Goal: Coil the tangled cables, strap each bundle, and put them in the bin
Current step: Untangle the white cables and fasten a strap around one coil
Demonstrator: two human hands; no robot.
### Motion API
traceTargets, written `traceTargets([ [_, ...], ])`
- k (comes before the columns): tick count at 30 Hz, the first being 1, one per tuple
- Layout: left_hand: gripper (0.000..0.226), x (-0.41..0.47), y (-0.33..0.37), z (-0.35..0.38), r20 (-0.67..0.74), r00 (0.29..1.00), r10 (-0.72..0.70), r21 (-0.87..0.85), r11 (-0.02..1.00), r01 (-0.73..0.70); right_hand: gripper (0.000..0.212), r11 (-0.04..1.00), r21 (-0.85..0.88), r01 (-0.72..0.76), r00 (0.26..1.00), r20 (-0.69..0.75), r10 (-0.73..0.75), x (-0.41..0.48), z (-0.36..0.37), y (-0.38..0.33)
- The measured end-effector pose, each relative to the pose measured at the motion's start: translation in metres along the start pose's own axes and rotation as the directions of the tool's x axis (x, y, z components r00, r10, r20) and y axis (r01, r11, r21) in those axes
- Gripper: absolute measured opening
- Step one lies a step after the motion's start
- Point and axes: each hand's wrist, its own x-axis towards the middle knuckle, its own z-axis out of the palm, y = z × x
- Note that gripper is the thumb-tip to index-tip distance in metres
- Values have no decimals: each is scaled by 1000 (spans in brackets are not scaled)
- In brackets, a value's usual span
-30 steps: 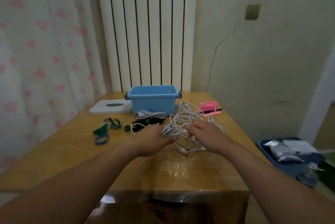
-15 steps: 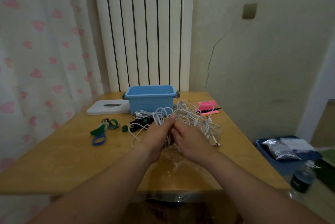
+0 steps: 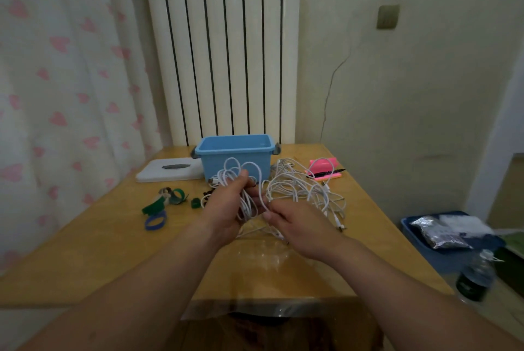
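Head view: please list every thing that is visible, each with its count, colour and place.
table: one, yellow wood, centre
bin: one, light blue, back of table
white cables: tangle, count unclear, right of bin and in both hands
black cable: one, before bin, partly hidden
straps: several, green and blue, left part of table
lid: one, white, left of bin
pink items: count unclear, back right of table
pen: one, black, beside pink items
radiator: one, white, back wall
curtain: one, white with pink hearts, left
tray: one, blue, floor at right
bottle: one, clear with dark label, floor beside tray
left hand: one, grips cable loops
right hand: one, pinches a strand
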Motion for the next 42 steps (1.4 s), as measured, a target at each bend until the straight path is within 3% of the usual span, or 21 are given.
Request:
traceTargets([
  [2,40,-3,-5,2,26,1000,7,13,1000,-7,20,1000,13,-16,999,33,15,1,6,-4],
  [8,33,-7,-11,6,105,994,44,70,996,-52,31,966,213,-149,986,107,128,4,3,-3],
  [11,15,-3,0,9,58,995,75,87,993,-80,29,988,115,-105,990,110,92,2,-4,2],
  [15,16,11,24,-5,-21,999,45,-102,994,-47,35,998,20,-56,996,75,54,2,-11,9],
  [18,14,16,46,-22,-104,984,141,126,984,-128,35,997,19,-69,994,89,67,4,-18,15],
  [21,13,19,69,-47,-116,959,257,394,899,-193,37,988,6,-153,986,61,152,-1,-26,36],
  [25,17,11,66,-54,-16,971,240,469,859,-205,40,991,-21,-131,991,-9,131,6,-30,27],
  [28,15,7,50,-52,46,963,265,693,686,-222,38,989,-141,-52,997,45,59,13,-24,19],
  [31,15,1,39,-50,223,957,186,838,465,-286,33,988,-155,-10,1000,-25,6,19,-30,23],
  [34,26,-7,27,-42,303,950,80,872,378,-310,27,997,-79,3,994,-105,-11,25,-38,17],
  [37,32,-4,14,-36,294,955,42,920,260,-295,24,1000,0,11,994,-111,-11,28,-42,9],
  [39,22,-1,9,-34,301,953,38,918,258,-300,24,999,31,14,994,-107,-11,29,-44,3],
  [42,8,-1,9,-32,339,941,2,884,342,-319,28,999,38,0,993,-120,5,32,-49,-4],
])
